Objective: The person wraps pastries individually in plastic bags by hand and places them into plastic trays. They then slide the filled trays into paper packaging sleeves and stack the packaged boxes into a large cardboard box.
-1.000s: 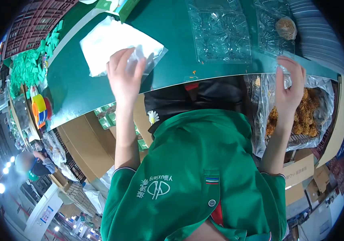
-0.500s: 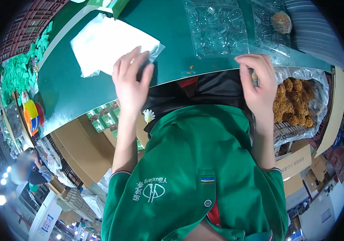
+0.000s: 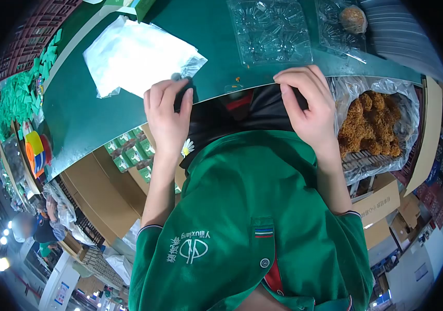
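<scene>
Left hand (image 3: 168, 114), thumb and fingers apart, at plastic bags' (image 3: 131, 54) near edge; contact unclear. Right hand (image 3: 312, 109) likewise parted, near clear tray (image 3: 272, 33).

Lots of little green pieces (image 3: 18, 98) lie in a heap on the far left, with a dark red crate (image 3: 35, 39) above them. Bright rolls (image 3: 34, 142), yellow, orange and blue, sit by the left end of the worktop (image 3: 92, 119). Below is a big brown box (image 3: 97, 189). Further back, another person (image 3: 44, 232) stands near shining lamps (image 3: 2, 264).
</scene>
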Demonstrator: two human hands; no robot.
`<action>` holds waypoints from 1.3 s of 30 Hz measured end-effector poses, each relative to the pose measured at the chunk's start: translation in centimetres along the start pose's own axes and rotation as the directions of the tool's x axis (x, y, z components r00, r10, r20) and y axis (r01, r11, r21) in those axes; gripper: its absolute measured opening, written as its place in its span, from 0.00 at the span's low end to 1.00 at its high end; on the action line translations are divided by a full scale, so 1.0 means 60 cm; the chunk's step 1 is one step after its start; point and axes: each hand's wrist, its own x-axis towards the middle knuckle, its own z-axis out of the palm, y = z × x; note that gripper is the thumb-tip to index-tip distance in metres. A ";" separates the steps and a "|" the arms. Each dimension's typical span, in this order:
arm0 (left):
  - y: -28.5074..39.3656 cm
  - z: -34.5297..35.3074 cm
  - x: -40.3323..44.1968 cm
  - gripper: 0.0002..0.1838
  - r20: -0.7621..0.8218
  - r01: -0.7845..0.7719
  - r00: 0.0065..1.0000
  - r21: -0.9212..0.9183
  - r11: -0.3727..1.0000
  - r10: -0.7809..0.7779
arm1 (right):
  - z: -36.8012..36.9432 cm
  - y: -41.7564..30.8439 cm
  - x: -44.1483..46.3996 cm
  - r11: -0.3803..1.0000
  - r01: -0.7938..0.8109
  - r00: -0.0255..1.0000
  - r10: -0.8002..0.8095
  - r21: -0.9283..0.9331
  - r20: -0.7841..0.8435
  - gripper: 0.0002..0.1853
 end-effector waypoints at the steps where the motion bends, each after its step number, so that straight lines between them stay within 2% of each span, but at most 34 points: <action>1: -0.001 0.000 -0.006 0.11 0.024 -0.011 1.000 -0.024 1.000 0.012 | 0.000 -0.001 -0.004 1.000 -0.005 1.000 0.005 0.003 0.000 0.08; 4: -0.002 -0.007 -0.013 0.09 0.077 -0.062 0.995 -0.072 0.996 0.067 | 0.000 -0.002 -0.009 1.000 -0.019 1.000 0.019 0.014 0.006 0.08; 7: -0.010 -0.011 -0.006 0.12 -0.006 -0.017 1.000 -0.140 0.990 0.016 | 0.003 -0.006 -0.010 1.000 -0.021 1.000 0.021 0.022 -0.002 0.08; 8: -0.007 -0.018 -0.002 0.18 0.049 0.023 0.999 -0.031 0.999 -0.021 | 0.004 -0.007 -0.010 0.999 -0.019 1.000 0.019 0.026 0.001 0.07; 11: -0.001 -0.021 -0.001 0.25 0.176 -0.062 0.984 0.156 0.986 0.034 | 0.004 -0.009 -0.009 0.999 -0.014 1.000 0.013 0.034 0.016 0.07; 13: 0.008 -0.020 -0.024 0.29 0.276 -0.096 0.959 0.128 0.987 0.058 | 0.004 -0.010 -0.009 0.999 -0.013 1.000 0.012 0.035 0.016 0.07; 15: 0.024 -0.025 -0.042 0.25 0.274 -0.148 0.955 0.096 0.984 0.117 | 0.004 -0.010 -0.011 0.999 -0.018 1.000 0.018 0.034 0.010 0.07; 18: -0.003 -0.010 -0.051 0.18 0.088 -0.149 0.985 -0.034 0.988 0.151 | 0.008 -0.009 -0.015 0.999 -0.017 1.000 0.017 0.030 0.023 0.08; 21: -0.014 -0.010 -0.033 0.12 0.017 -0.061 0.998 -0.121 0.991 0.064 | 0.018 -0.014 -0.018 0.998 -0.005 0.999 0.003 0.057 0.039 0.08; 22: -0.017 -0.011 -0.028 0.08 0.039 0.044 0.999 -0.154 0.987 -0.038 | 0.020 -0.014 -0.017 0.998 0.004 0.999 -0.007 0.069 0.040 0.08; 23: -0.014 -0.011 -0.021 0.07 0.021 0.236 0.969 -0.365 0.901 -0.246 | 0.021 -0.013 -0.016 0.996 -0.006 0.999 0.003 0.084 0.043 0.08; 24: -0.008 -0.010 -0.015 0.06 0.054 0.394 0.896 -0.556 0.732 -0.441 | 0.021 -0.014 -0.016 0.995 -0.020 0.999 0.015 0.100 0.047 0.08; 25: 0.005 -0.014 -0.004 0.05 0.131 0.502 0.785 -0.708 0.496 -0.606 | 0.022 -0.015 -0.017 0.993 -0.034 0.998 0.028 0.117 0.053 0.08; 26: 0.023 -0.029 0.010 0.05 0.183 0.515 0.754 -0.761 0.395 -0.631 | 0.026 -0.021 -0.015 0.958 -0.151 0.988 0.137 0.242 0.073 0.07; 28: 0.043 -0.034 0.022 0.06 0.232 0.416 0.791 -0.882 0.220 -0.566 | 0.044 -0.051 -0.007 0.804 -0.371 0.928 0.340 0.465 0.152 0.06; 29: 0.055 -0.034 0.028 0.06 0.250 0.364 0.812 -0.924 0.121 -0.527 | 0.053 -0.069 0.004 0.708 -0.434 0.900 0.365 0.557 0.238 0.07; 31: 0.089 -0.037 0.035 0.05 0.315 0.369 0.809 -0.929 0.012 -0.496 | 0.075 -0.093 0.020 0.550 -0.503 0.864 0.339 0.667 0.372 0.06; 33: 0.102 -0.038 0.034 0.04 0.399 0.388 0.802 -0.914 -0.119 -0.444 | 0.092 -0.093 0.027 0.593 -0.462 0.886 0.339 0.660 0.315 0.06; 34: 0.073 -0.039 0.035 0.06 0.422 0.367 0.883 -0.893 -0.261 -0.204 | 0.097 -0.089 0.031 0.613 -0.440 0.897 0.335 0.656 0.289 0.06; 35: 0.074 -0.040 0.033 0.06 0.448 0.376 0.835 -0.889 -0.263 -0.321 | 0.098 -0.086 0.034 0.544 -0.418 0.901 0.348 0.728 0.258 0.06; 37: 0.110 -0.065 0.060 0.10 0.476 0.393 0.695 -0.879 -0.270 -0.539 | 0.082 -0.073 0.035 0.348 -0.436 0.860 0.432 0.830 0.271 0.05; 38: 0.091 -0.062 0.052 0.09 0.452 0.348 0.765 -0.890 -0.295 -0.458 | 0.070 -0.061 0.033 0.306 -0.477 0.827 0.475 0.824 0.302 0.04; 39: 0.081 -0.060 0.047 0.09 0.435 0.345 0.777 -0.899 -0.271 -0.454 | 0.061 -0.049 0.030 0.304 -0.500 0.812 0.491 0.811 0.316 0.03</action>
